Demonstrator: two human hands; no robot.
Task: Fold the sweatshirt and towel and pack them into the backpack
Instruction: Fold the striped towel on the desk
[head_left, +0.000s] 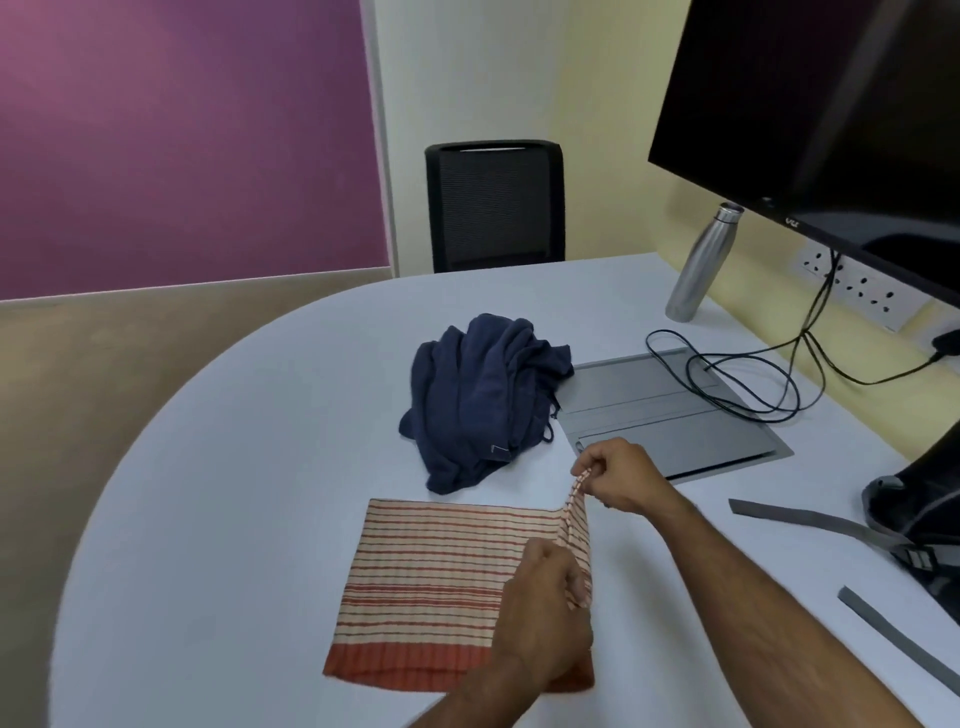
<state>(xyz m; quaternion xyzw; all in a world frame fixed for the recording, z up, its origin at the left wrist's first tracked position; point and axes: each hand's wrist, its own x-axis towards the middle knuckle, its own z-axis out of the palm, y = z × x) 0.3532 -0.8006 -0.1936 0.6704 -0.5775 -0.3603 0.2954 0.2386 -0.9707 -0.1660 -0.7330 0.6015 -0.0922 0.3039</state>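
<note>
While the striped towel is lying flat on the white table, folded into a rectangle with cream and rust-red bands and a solid rust hem at its near edge, both hands are working along its right side. The right hand is pinching the far right corner between curled fingers and thumb, lifting that edge so it is standing up off the surface. The left hand is gripping the same right edge nearer the hem, its fingers curled round the cloth.

Just beyond the towel, the navy sweatshirt is sitting in a crumpled heap, apart from the towel. A black backpack is showing at the right edge of the table, its grey straps trailing toward the person. Beside the sweatshirt, a grey cable hatch is carrying looped black cables. A steel bottle is standing under a dark monitor, and a black chair is waiting at the far side.
</note>
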